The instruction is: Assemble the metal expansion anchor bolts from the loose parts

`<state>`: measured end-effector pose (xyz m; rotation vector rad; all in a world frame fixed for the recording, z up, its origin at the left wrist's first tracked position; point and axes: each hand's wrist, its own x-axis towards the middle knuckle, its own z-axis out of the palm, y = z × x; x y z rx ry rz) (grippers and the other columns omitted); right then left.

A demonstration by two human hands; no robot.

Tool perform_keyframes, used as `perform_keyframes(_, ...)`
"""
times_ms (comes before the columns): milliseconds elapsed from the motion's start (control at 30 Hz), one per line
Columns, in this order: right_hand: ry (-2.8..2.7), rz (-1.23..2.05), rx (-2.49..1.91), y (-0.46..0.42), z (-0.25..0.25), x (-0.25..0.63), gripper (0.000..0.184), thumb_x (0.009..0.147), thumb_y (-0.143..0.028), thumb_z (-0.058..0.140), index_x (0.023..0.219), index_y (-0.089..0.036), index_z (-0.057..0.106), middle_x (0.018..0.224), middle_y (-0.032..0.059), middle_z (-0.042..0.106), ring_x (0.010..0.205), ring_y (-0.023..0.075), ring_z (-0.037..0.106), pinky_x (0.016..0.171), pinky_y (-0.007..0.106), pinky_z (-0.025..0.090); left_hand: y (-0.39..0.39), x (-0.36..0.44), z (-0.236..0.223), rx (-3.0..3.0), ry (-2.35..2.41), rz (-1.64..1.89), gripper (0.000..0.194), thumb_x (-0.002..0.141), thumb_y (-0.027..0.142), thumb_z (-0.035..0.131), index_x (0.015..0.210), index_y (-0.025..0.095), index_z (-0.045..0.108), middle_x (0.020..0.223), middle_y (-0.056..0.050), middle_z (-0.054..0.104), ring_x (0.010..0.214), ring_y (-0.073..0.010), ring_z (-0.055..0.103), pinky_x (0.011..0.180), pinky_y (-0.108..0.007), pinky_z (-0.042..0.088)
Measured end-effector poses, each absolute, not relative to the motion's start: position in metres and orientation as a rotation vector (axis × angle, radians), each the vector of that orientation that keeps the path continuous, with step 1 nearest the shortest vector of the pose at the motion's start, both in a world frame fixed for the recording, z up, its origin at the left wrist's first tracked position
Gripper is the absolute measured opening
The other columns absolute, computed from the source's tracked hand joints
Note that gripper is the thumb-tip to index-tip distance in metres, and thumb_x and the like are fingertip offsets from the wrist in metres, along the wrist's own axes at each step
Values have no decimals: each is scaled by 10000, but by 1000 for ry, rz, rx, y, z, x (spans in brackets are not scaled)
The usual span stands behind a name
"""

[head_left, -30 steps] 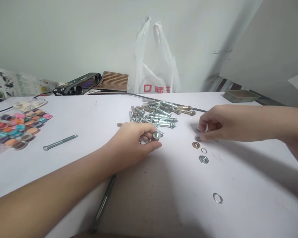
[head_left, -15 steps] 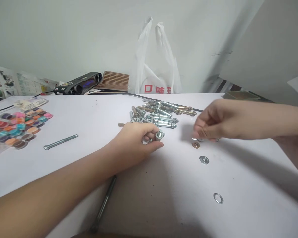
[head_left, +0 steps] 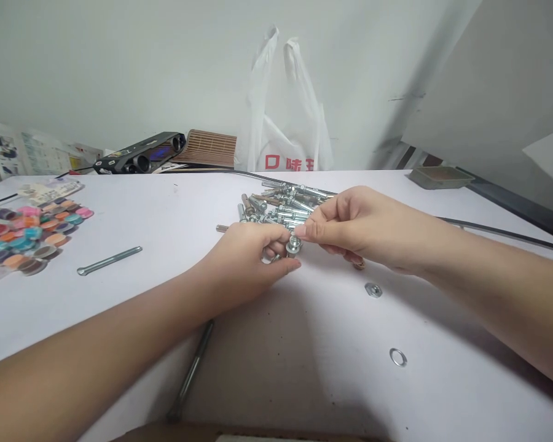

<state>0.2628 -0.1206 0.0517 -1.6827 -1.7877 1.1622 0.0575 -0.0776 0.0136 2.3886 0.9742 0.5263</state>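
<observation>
My left hand [head_left: 251, 248] is closed around an expansion bolt [head_left: 292, 253], its end pointing up between thumb and fingers, with a flat washer around it. Against that end, my right hand [head_left: 354, 224] pinches a small metal ring [head_left: 295, 240]; its exact kind is hard to make out. Just behind both hands lies a pile of expansion bolts [head_left: 299, 199], silver and brass-coloured, partly covered by my right hand. Below the right hand are a partly hidden brass-coloured nut [head_left: 359, 265], a silver nut [head_left: 373, 290] and a flat washer [head_left: 398, 357].
One bare bolt [head_left: 109, 261] lies at the left, another [head_left: 191, 371] beyond my left forearm near the front. Colourful small pots [head_left: 32, 236] sit at the far left. A white plastic bag [head_left: 283, 123], a black device [head_left: 141, 153] and a grey tray [head_left: 441, 178] stand at the back.
My right hand has moved left from the loose nuts and washers to the bolt's end, bringing a small metal ring. My left hand still holds the bolt in nearly the same place.
</observation>
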Motion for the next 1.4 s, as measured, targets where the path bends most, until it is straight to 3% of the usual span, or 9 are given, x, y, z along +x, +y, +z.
perform_keyframes(200,-1917,368,-2130,-119,77,304,601,751,-787,553,737,-200,680,541,37,517,426,107,405,394,273,309,-78,58,16,2327,1034,461,221,789,410,633,839,200,683,718,48,619,658,-66,487,628,-204,360)
perform_keyframes(267,-1983,180,-2245,-115,75,324,581,759,-771,555,818,-216,715,645,56,607,502,139,510,446,291,371,-79,58,16,2318,1050,448,218,790,410,632,840,204,684,732,47,622,670,-68,494,632,-207,362)
perform_keyframes(400,-2113,359,-2499,-105,54,353,576,726,-770,594,858,-225,726,875,96,690,677,225,627,545,357,460,-80,58,16,2315,1066,426,216,786,416,631,835,210,678,732,51,614,677,-68,495,629,-208,358)
perform_keyframes(567,-2119,544,-2557,-100,38,357,506,751,-687,618,761,-191,717,830,115,681,593,219,599,495,356,438,-79,58,16,2317,1051,434,220,788,414,627,834,203,672,729,52,609,683,-66,494,642,-208,366)
perform_keyframes(667,-2217,561,-2347,-106,49,340,407,826,-584,592,748,-201,706,728,70,648,558,153,538,507,315,417,-78,59,16,2326,1033,451,222,786,405,632,836,193,674,725,47,615,683,-70,496,648,-213,365)
perform_keyframes(800,-2097,688,-1835,-121,62,291,323,811,-512,643,750,-196,671,612,10,567,491,88,425,429,249,336,-79,59,16,2336,1006,468,217,783,395,636,801,179,652,691,49,606,650,-67,477,630,-210,349)
perform_keyframes(967,-2099,605,-1433,-130,54,252,114,771,-296,678,819,-196,706,684,-8,632,601,99,558,518,235,422,-79,59,14,2358,929,538,210,795,316,596,666,154,563,600,56,517,568,-48,374,559,-202,280)
perform_keyframes(1233,-2107,497,-1332,-127,41,256,128,811,-321,679,922,-293,735,857,-46,671,787,111,584,700,276,461,-80,59,16,2310,850,549,148,810,266,570,710,160,596,612,60,520,579,-43,386,582,-189,306)
perform_keyframes(1400,-2087,591,-1290,-125,37,255,171,828,-396,686,936,-272,735,896,-24,684,815,119,586,727,279,457,-80,59,15,2323,866,548,173,810,274,573,689,151,567,613,60,517,589,-38,386,577,-180,306)
